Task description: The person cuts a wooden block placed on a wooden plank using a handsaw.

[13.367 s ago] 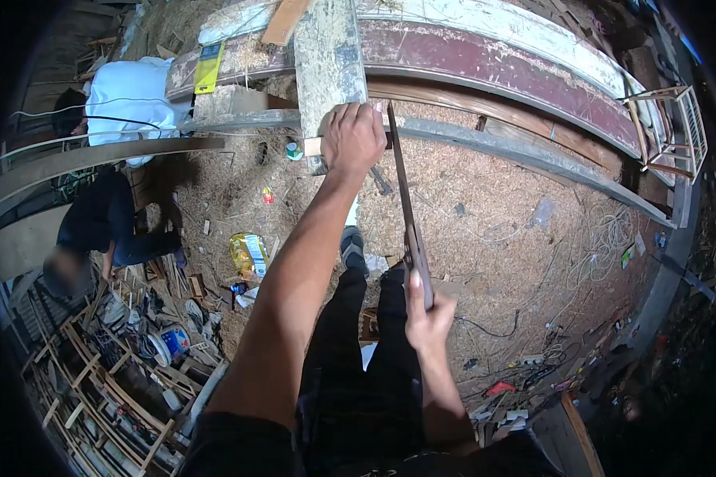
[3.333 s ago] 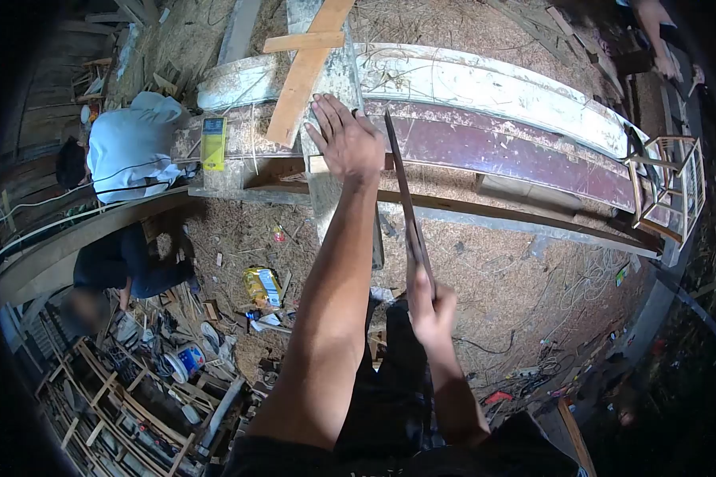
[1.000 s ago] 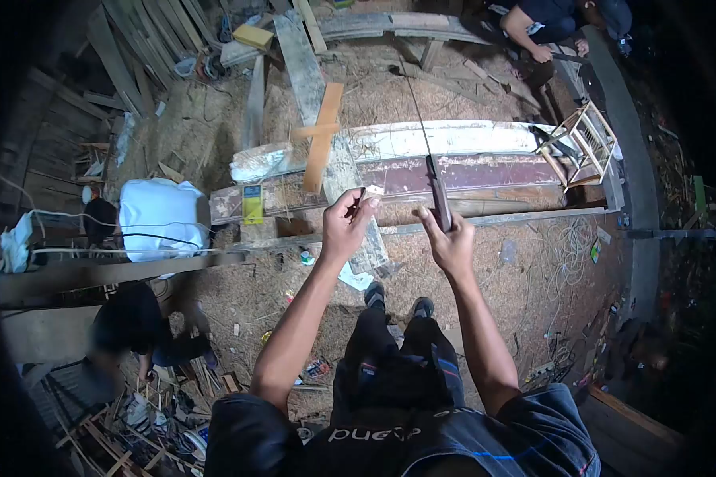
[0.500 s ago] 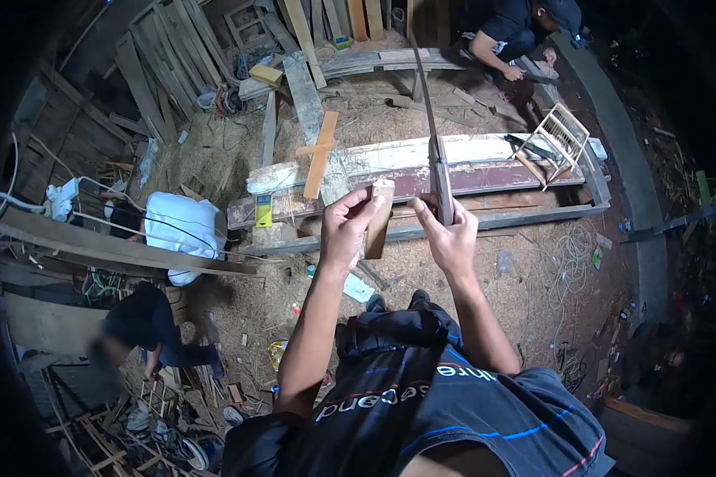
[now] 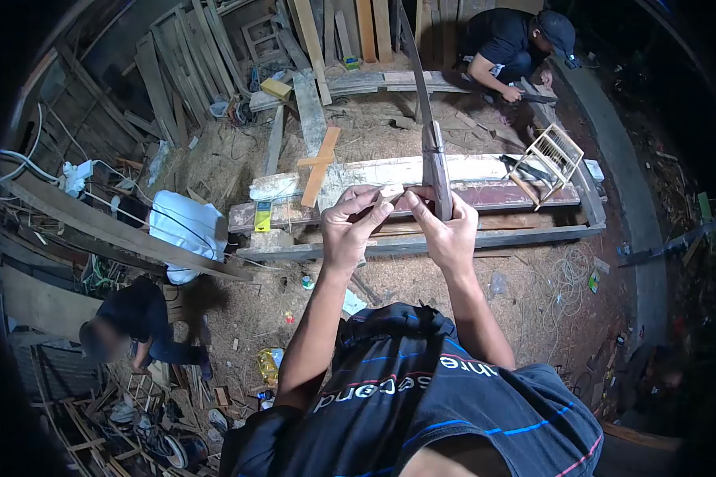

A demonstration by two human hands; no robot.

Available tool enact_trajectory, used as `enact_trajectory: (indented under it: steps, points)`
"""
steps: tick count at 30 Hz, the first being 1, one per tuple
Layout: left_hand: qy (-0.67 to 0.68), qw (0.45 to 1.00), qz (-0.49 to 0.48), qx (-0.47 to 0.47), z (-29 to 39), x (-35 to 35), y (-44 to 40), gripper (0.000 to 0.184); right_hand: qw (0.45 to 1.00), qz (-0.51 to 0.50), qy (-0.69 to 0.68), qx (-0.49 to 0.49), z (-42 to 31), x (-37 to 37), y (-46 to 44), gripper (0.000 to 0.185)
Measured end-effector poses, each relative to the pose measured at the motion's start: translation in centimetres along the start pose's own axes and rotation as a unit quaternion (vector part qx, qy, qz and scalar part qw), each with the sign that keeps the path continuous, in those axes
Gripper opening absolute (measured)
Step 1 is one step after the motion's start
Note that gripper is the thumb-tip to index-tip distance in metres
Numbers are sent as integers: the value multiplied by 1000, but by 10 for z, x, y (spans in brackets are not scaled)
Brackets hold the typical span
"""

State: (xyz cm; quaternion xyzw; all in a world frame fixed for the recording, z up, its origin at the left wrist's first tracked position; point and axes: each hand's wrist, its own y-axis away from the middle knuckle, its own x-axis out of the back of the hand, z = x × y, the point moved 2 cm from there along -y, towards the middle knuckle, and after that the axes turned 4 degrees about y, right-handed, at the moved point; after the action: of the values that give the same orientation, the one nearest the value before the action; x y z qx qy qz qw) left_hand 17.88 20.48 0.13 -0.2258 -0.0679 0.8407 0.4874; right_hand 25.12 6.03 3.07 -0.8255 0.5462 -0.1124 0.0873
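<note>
My left hand (image 5: 348, 226) is closed on a short wooden block (image 5: 391, 192), its pale cut end facing up between thumb and fingers. In my right hand (image 5: 450, 232) is a wooden-handled tool with a long, narrow blade (image 5: 423, 91). The handle (image 5: 437, 171) stands almost upright in my grip, with a dark band near its top. My right thumb tip is at the block's end, close to my left fingers. Whether the blade has teeth I cannot tell. Below the hands, a plank bench with a white board (image 5: 382, 172) lies beyond the block.
A small slatted wooden frame (image 5: 555, 159) stands on the bench's right end. Crossed wood strips (image 5: 318, 163) lie at its left. One person (image 5: 501, 48) crouches at the back right with a tool; another person (image 5: 139, 326) bends over wood pieces at left. Coiled cord (image 5: 561, 278) lies on the floor.
The wooden block has tilted so its end faces up toward me. My hands have come closer together, and my right thumb now meets the block. The tool's handle has turned slightly.
</note>
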Motion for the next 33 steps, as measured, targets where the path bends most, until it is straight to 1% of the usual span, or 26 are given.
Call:
enact_trajectory:
  steps: [3,6,9,12,15,16,19,20,21,22,23,25,26,27,29,31,32,33]
  points:
    - [-30,999,4,-12,-2,1,3,27,1000,-2,-23,-1,2,1,2,21]
    - [-65,997,8,-44,0,0,6,27,999,2,-32,21,4,0,3,21]
    - [-126,984,9,-126,2,1,8,27,998,-9,-66,-14,7,-2,5,21]
    - [-178,970,15,-163,12,-5,13,29,993,-22,-101,-54,11,-3,5,21]
    - [-301,915,-5,-268,20,-7,13,33,988,-24,-127,-86,19,-6,2,22]
    - [-324,901,-8,-288,18,-5,12,34,991,-31,-100,-86,24,-6,0,23]
    - [-339,908,-5,-245,5,7,10,31,993,-51,-14,-103,44,-1,-7,30]
    - [-345,915,-7,-209,-3,16,8,25,991,-57,17,-119,52,0,-7,35]
    - [-340,928,-7,-151,-11,25,4,25,988,-61,48,-135,62,1,-8,40]
    - [-325,940,15,-104,-33,40,-1,26,970,-61,173,-160,89,5,-11,53]
    - [-311,948,36,-53,-64,58,-4,28,948,-78,278,-133,102,9,-10,58]
    - [-249,961,50,111,-121,97,-9,31,913,-108,372,-125,144,14,-4,65]
    - [-305,945,50,106,-158,125,-10,33,896,-137,373,-200,148,17,1,66]
    - [-283,949,72,119,-170,134,-8,33,893,-147,378,-194,177,20,10,66]
    - [-292,952,3,93,-203,155,-3,31,916,-100,348,-175,167,17,30,65]
    - [-393,907,-16,150,-218,163,4,32,925,-64,323,-187,179,15,49,63]
    - [-419,893,-28,162,-233,169,7,36,908,-64,350,-220,191,16,57,61]
    - [-437,878,-92,172,-232,168,4,42,909,-40,350,-222,189,10,64,57]
